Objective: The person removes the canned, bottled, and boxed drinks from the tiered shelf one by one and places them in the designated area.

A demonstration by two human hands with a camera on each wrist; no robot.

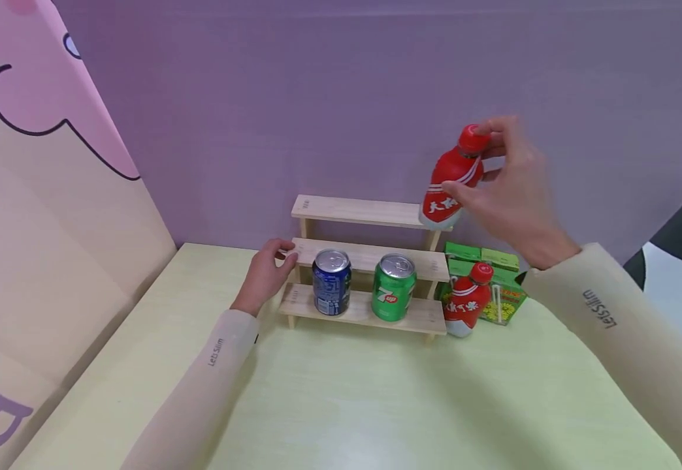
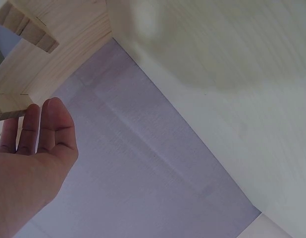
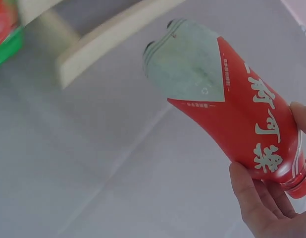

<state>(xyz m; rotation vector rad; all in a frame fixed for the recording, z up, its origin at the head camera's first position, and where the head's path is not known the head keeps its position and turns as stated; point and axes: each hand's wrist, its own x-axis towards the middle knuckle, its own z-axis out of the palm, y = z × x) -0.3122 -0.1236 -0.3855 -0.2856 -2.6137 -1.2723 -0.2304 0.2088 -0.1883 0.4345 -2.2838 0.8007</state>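
In the head view my right hand (image 1: 511, 186) holds a red plastic cola bottle (image 1: 449, 186) by its neck and upper body, in the air over the right end of the top step. The bottle leans, cap up and to the right; its pale base shows in the right wrist view (image 3: 185, 64). My left hand (image 1: 264, 274) grips the left end of the middle step of a three-step wooden display shelf (image 1: 364, 209). Seen from the left wrist, its fingers (image 2: 59, 124) are bent at the shelf's end.
On the bottom step stand a dark blue can (image 1: 332, 284) and a green 7up can (image 1: 394, 288). Right of the shelf, a second red bottle (image 1: 468, 300) leans before green drink cartons (image 1: 508, 297). A purple wall (image 1: 317, 117) rises behind the pale table (image 1: 329, 398).
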